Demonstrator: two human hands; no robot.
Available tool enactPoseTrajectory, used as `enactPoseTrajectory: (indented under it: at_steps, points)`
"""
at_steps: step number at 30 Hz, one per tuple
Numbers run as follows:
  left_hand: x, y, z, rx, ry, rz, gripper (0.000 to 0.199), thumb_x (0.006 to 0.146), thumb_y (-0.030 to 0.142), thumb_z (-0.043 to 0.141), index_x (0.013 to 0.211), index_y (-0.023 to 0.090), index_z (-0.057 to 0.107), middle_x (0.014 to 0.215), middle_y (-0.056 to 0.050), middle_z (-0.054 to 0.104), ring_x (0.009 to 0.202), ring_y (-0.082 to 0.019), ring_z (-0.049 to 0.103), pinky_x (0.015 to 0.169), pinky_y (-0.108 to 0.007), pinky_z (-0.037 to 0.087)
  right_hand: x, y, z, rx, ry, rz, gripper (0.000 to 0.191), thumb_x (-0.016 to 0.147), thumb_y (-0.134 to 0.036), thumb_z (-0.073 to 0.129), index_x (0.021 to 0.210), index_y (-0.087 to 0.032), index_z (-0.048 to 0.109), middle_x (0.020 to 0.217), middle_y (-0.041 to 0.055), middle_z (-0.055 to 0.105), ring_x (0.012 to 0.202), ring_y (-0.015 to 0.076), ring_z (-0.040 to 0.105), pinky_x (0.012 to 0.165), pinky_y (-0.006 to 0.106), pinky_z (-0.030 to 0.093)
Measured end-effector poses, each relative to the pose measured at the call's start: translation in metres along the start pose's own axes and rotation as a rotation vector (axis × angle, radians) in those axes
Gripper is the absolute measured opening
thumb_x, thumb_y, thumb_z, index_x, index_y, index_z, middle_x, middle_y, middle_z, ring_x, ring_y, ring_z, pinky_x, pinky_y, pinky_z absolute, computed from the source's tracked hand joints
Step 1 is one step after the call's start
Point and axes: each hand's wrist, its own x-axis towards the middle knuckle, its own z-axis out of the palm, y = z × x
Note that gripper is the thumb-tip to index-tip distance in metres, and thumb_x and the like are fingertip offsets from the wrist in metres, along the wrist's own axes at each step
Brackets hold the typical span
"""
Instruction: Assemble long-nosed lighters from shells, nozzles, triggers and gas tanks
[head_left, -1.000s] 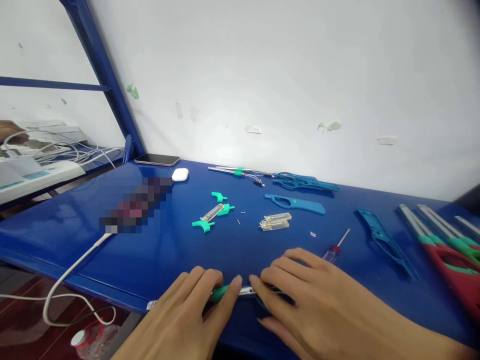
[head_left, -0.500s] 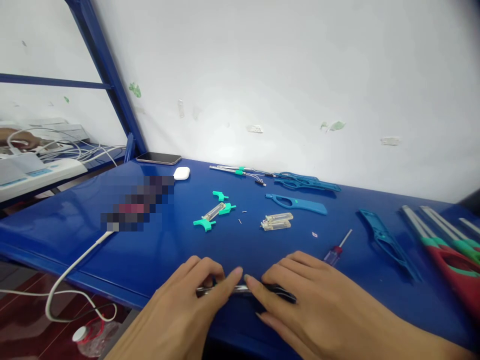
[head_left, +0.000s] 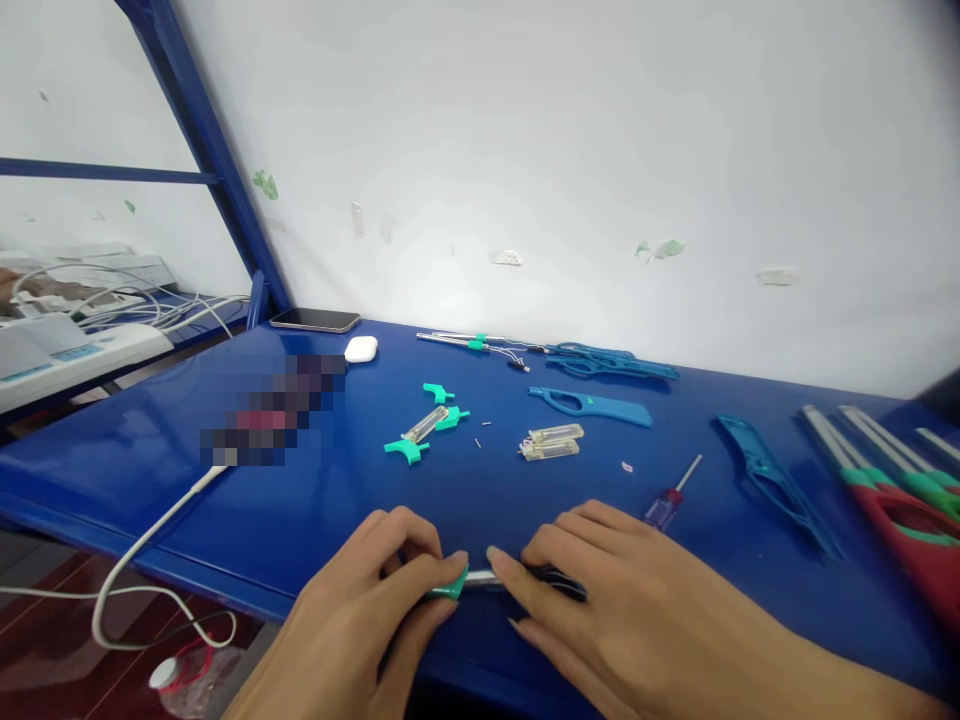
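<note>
At the front edge of the table, my left hand pinches a green plastic collar between thumb and fingers. The collar is at the left of a thin silver metal tube. My right hand grips the tube's other part, where dark and white wires show under the fingers. Past the hands lie green triggers, a clear fuel tank and two more clear tanks. A screwdriver with a clear purple-red handle rests beyond my right hand.
Blue lighter casing halves lie mid-table, at the back and right. Other tubes with green collars and wires are near the wall. Red-and-green lighters fill the right edge. A white cable, earphone case and phone are left.
The green collar now shows in my left hand, whose thumb has shifted slightly left and down. My right hand keeps its grip on the tube. The view has moved a little.
</note>
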Motion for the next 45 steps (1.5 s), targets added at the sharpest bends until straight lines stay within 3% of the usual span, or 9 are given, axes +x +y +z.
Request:
enactPoseTrajectory:
  at_steps: [7, 12, 16, 23, 32, 37, 45]
  points:
    - [-0.004, -0.004, 0.001, -0.005, -0.01, -0.023, 0.019, 0.104, 0.028, 0.054, 0.113, 0.028, 0.071, 0.109, -0.002, 0.074, 0.094, -0.016, 0.075, 0.082, -0.022, 0.063, 0.0, 0.0, 0.004, -0.016, -0.012, -0.01, 0.026, 0.104, -0.027, 0.062, 0.126, -0.018, 0.07, 0.095, 0.0006, 0.075, 0.086, 0.019, 0.07, 0.083, 0.036, 0.054]
    - [0.001, -0.004, 0.001, -0.133, -0.097, -0.032, 0.023, 0.105, 0.018, 0.05, 0.094, 0.027, 0.068, 0.103, 0.002, 0.069, 0.089, -0.009, 0.072, 0.079, -0.013, 0.057, 0.002, 0.0, 0.002, -0.041, 0.002, -0.006, 0.028, 0.102, -0.03, 0.066, 0.126, -0.017, 0.07, 0.096, 0.0014, 0.075, 0.088, 0.0192, 0.071, 0.085, 0.036, 0.054]
    - [0.005, -0.003, -0.003, -0.179, -0.11, -0.042, 0.024, 0.106, 0.021, 0.05, 0.094, 0.026, 0.069, 0.103, 0.001, 0.069, 0.087, -0.009, 0.072, 0.08, -0.012, 0.056, -0.001, -0.001, 0.002, -0.049, 0.02, 0.008, 0.031, 0.1, -0.032, 0.07, 0.127, -0.017, 0.069, 0.096, 0.0013, 0.075, 0.089, 0.0187, 0.071, 0.085, 0.035, 0.054]
    - [0.001, -0.013, -0.002, -0.124, -0.034, -0.014, 0.028, 0.105, 0.021, 0.054, 0.117, 0.037, 0.074, 0.107, 0.005, 0.073, 0.092, -0.01, 0.073, 0.085, -0.013, 0.056, -0.001, -0.002, 0.004, -0.043, 0.019, -0.019, 0.03, 0.101, -0.033, 0.067, 0.127, -0.017, 0.071, 0.096, 0.0006, 0.075, 0.088, 0.019, 0.069, 0.084, 0.035, 0.053]
    - [0.01, -0.007, 0.0, -0.182, -0.004, -0.056, 0.024, 0.1, 0.018, 0.059, 0.098, 0.032, 0.079, 0.099, 0.005, 0.075, 0.085, -0.011, 0.074, 0.078, -0.014, 0.057, 0.0, 0.0, 0.012, -0.039, 0.034, 0.001, 0.032, 0.102, -0.036, 0.066, 0.128, -0.016, 0.069, 0.094, 0.0003, 0.073, 0.085, 0.0194, 0.069, 0.08, 0.036, 0.053]
    - [0.012, -0.01, 0.001, -0.161, 0.047, -0.018, 0.024, 0.1, 0.018, 0.061, 0.104, 0.033, 0.079, 0.1, 0.006, 0.076, 0.086, -0.01, 0.074, 0.08, -0.012, 0.057, -0.003, 0.006, 0.017, -0.032, 0.011, -0.008, 0.03, 0.107, -0.028, 0.056, 0.131, -0.014, 0.066, 0.098, 0.003, 0.075, 0.087, 0.0206, 0.071, 0.078, 0.038, 0.054]
    - [0.01, -0.012, 0.003, -0.134, 0.045, 0.022, 0.024, 0.103, 0.019, 0.058, 0.111, 0.032, 0.076, 0.105, 0.004, 0.074, 0.092, -0.009, 0.074, 0.084, -0.012, 0.056, 0.004, 0.011, 0.009, 0.152, -0.025, 0.138, 0.029, 0.103, -0.039, 0.063, 0.13, -0.027, 0.065, 0.11, 0.0006, 0.077, 0.097, 0.0238, 0.072, 0.085, 0.042, 0.056]
